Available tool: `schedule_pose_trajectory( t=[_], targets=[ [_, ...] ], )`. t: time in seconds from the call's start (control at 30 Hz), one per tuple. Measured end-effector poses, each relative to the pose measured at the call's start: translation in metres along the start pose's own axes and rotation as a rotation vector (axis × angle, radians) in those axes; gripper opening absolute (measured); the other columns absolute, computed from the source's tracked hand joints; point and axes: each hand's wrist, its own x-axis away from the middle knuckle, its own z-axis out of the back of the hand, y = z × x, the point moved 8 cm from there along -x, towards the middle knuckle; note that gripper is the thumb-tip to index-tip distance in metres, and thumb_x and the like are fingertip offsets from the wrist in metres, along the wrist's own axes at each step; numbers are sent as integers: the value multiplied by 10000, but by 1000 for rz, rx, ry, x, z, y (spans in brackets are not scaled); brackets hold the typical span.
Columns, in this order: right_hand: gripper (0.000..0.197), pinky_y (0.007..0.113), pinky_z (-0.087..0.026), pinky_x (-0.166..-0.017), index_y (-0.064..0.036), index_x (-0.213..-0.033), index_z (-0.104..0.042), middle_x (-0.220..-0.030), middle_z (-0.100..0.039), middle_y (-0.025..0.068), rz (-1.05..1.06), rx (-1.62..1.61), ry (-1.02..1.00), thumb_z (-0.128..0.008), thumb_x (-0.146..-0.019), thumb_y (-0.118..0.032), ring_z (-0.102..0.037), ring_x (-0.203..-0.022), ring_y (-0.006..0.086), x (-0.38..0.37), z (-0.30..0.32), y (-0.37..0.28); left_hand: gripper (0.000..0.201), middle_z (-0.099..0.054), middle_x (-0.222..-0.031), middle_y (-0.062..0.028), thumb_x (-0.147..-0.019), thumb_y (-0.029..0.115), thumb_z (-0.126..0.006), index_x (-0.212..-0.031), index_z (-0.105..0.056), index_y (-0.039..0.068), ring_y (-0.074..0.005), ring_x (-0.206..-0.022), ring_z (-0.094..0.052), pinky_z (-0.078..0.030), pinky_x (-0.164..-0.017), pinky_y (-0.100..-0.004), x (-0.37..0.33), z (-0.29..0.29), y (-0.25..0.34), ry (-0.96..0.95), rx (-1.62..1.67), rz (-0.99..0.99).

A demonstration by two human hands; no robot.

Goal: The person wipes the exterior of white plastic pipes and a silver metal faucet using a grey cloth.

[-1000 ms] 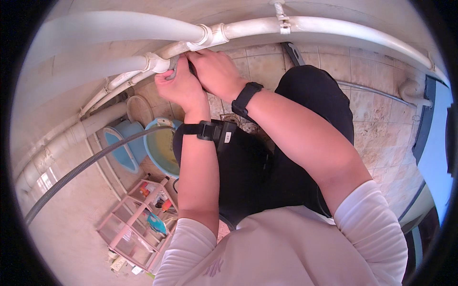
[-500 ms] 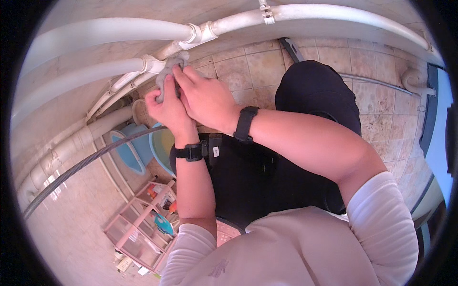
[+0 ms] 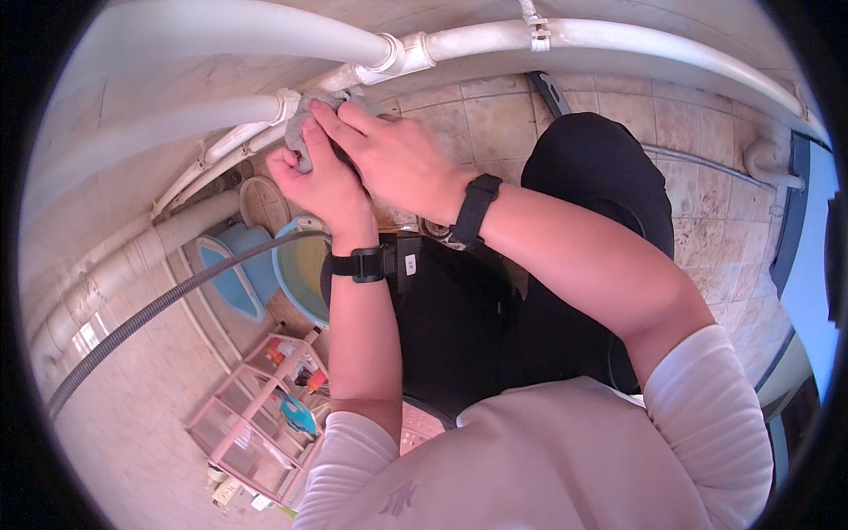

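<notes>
Two hands (image 3: 329,196) (image 3: 411,166) hold gray cloth (image 3: 298,130); round blue basin (image 3: 283,274) looks yellowish inside.

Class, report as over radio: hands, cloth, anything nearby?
Left hand, right hand: both on grey cloth. Cloth at white pipe. Corrugated hose off to the left.

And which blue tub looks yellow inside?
The rounder tub, on the right of the two; the other tub, to its left, looks blue inside.

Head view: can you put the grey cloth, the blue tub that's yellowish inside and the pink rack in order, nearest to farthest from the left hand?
1. Grey cloth, touching the left hand.
2. Blue tub, lower in the picture, slightly left.
3. Pink rack, lower still, toward the bottom left.
</notes>
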Motion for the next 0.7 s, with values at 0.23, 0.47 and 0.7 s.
schedule_pose_trajectory(
  t=[0.23,0.47,0.7],
  targets=[
    [549,388,-569,-624,-51,-1380,-504,-1060,-607,82,-155,57,-196,-614,-848,-128,-682,-735,293,20,-21,34,361,-478,-904,-35,-872,107,-752,-887,-394,62,-113,-803,-476,-455,-667,-260,8,-3,-40,-42,-248,185],
    [503,372,-551,-580,-80,-1337,-549,-1001,-576,62,-42,-252,213,-648,-844,-100,-647,-707,277,6,16,-5,351,-504,-860,-9,-889,84,-741,-860,-391,69,-92,-780,-493,-457,-677,-242,8,-1,51,150,-140,-65],
    [676,355,-561,-612,-82,-1432,-489,-1010,-551,45,19,-144,126,-669,-780,-100,-654,-753,265,-5,-2,1,368,-412,-834,30,-929,76,-697,-837,-341,96,-86,-755,-395,-397,-651,-245,-2,4,24,50,-112,-121]
  ],
)
